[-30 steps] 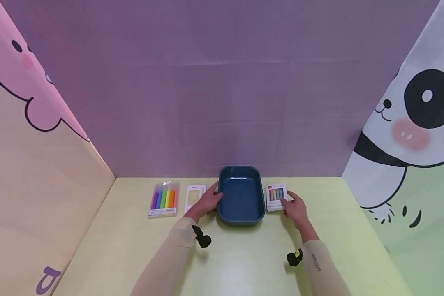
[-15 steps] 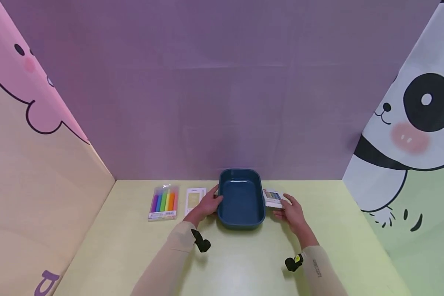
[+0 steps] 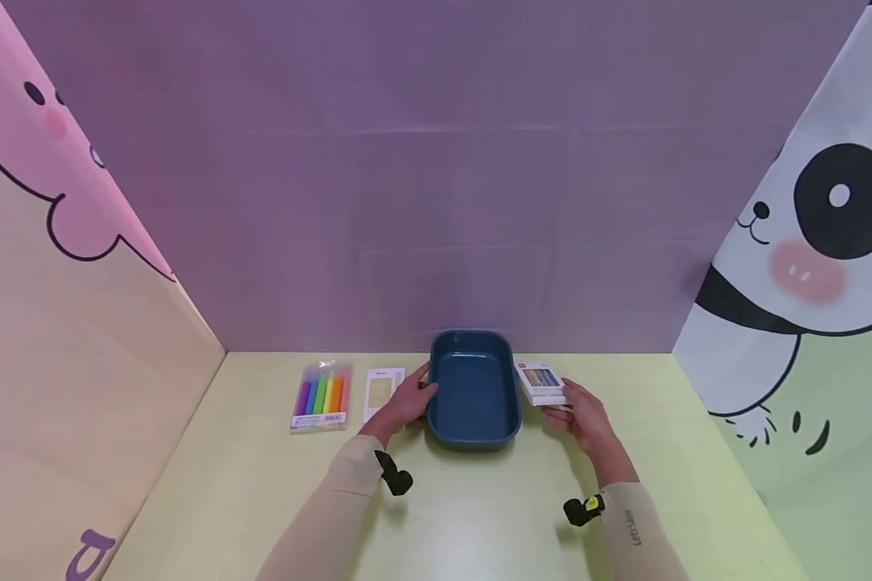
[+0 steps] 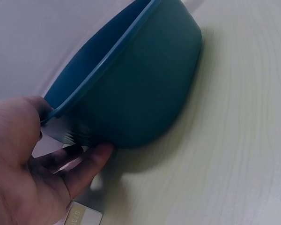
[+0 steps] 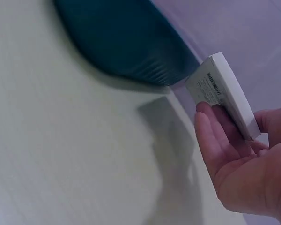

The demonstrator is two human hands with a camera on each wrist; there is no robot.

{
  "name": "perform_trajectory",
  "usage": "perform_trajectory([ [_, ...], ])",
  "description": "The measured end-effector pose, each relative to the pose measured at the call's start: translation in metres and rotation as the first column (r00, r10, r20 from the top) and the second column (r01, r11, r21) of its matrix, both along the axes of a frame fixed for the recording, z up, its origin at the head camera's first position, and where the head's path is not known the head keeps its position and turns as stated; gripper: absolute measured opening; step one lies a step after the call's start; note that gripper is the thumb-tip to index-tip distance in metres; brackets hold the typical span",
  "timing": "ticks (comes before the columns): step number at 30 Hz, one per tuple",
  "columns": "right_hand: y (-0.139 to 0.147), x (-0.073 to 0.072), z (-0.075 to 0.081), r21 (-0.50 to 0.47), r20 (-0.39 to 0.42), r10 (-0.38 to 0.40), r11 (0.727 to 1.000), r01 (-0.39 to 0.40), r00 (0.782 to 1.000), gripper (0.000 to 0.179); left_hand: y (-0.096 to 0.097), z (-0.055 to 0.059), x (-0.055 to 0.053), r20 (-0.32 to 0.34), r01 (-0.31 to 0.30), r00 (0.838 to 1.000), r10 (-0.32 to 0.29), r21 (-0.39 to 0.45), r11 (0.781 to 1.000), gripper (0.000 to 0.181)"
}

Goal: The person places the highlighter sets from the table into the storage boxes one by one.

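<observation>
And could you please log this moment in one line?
left grip: holds blue bin at its edge | right grip: holds white box above table, beside bin | rainbow-coloured pack: on table, left of bin

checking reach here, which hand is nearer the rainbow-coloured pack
Left. The left hand is right of the rainbow-coloured pack, past a white packet, gripping the left edge of the blue bin. The right hand is farther right, beyond the bin, holding a white box.

The right hand (image 5: 250, 171) holds a white box (image 5: 227, 89) with a barcode above the pale table (image 5: 84, 154). A teal bin (image 5: 122, 37) stands to the box's left.
</observation>
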State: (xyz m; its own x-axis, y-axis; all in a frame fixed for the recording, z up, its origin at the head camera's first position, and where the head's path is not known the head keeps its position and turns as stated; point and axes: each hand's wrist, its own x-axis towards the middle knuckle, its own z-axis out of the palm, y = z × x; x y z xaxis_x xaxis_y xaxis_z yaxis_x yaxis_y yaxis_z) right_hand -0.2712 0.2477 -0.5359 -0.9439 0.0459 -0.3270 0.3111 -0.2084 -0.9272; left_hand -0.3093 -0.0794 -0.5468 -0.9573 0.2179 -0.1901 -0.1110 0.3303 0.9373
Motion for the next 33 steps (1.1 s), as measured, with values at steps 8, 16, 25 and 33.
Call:
perform_trajectory([
  [8,-0.003,-0.001,0.016,-0.006,-0.057,-0.064,0.998,0.064,0.996,0.052,0.0,-0.002,-0.001,0.01,-0.026,1.0,0.026,0.004,1.0,0.058],
  [16,-0.015,0.003,0.027,-0.058,-0.134,-0.073,0.996,0.066,0.988,0.054,0.0,-0.003,-0.001,0.016,-0.021,1.0,0.021,-0.003,1.0,0.056],
  [25,-0.037,0.004,0.031,-0.035,-0.239,-0.123,0.992,0.118,0.963,0.048,-0.001,-0.003,0.0,0.012,-0.023,1.0,0.023,-0.007,1.0,0.057],
  [33,-0.055,0.005,0.032,-0.012,-0.232,-0.111,0.994,0.111,0.966,0.046,-0.001,-0.002,0.0,0.012,-0.023,1.0,0.023,0.002,1.0,0.057],
])
